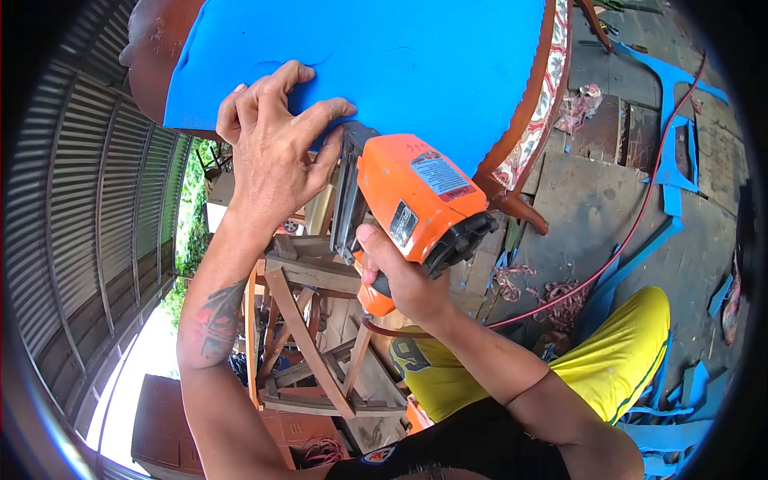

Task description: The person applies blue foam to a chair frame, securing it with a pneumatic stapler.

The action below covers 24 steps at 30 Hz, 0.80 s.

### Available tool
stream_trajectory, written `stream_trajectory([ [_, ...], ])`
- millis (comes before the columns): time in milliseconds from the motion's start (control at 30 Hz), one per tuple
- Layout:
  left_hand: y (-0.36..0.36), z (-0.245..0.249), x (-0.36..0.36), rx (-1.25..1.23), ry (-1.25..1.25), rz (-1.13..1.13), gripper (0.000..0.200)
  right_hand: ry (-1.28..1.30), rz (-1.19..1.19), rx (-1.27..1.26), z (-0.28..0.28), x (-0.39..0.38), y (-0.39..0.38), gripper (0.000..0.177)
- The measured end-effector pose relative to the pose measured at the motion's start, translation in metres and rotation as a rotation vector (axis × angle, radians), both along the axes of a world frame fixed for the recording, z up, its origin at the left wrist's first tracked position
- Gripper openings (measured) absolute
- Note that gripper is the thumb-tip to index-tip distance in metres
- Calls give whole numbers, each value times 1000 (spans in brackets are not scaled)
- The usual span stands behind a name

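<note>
Your left hand, half open with fingers curled, rests on the near edge of the blue foam, which covers the curved wooden chair frame. Its thumb is just beside the nose of the orange staple gun; draw it clear, and set the nose square to the edge. Your right hand is wrapped round the grip; give the red hose slack.

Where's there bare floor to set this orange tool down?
Bare boards show between the blue-padded seat and the red hose, and right of the long blue strip. Beside the yellow shorts it's crowded with pink scraps and blue offcuts. The tool nearly meets the left hand.
</note>
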<state>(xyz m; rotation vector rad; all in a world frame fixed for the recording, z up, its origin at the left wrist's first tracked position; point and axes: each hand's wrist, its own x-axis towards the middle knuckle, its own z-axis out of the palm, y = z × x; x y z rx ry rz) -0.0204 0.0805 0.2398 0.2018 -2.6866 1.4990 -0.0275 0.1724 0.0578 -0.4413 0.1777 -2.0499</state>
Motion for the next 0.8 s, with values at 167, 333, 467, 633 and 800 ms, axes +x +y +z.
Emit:
stream_trajectory([
  [167,0,2,1,3,8,-5,29,-87,61,9,8,-1,0,19],
  [333,3,-1,-1,-18,0,30,25,-273,125,5,17,-3,1,13],
  [467,1,-1,-1,-5,0,10,24,-318,132,-5,27,-9,6,13],
  [633,0,2,1,1,-1,-4,24,-402,186,-19,38,-12,10,12],
  [800,5,4,1,-32,-13,10,27,-399,214,-13,45,-18,13,23],
])
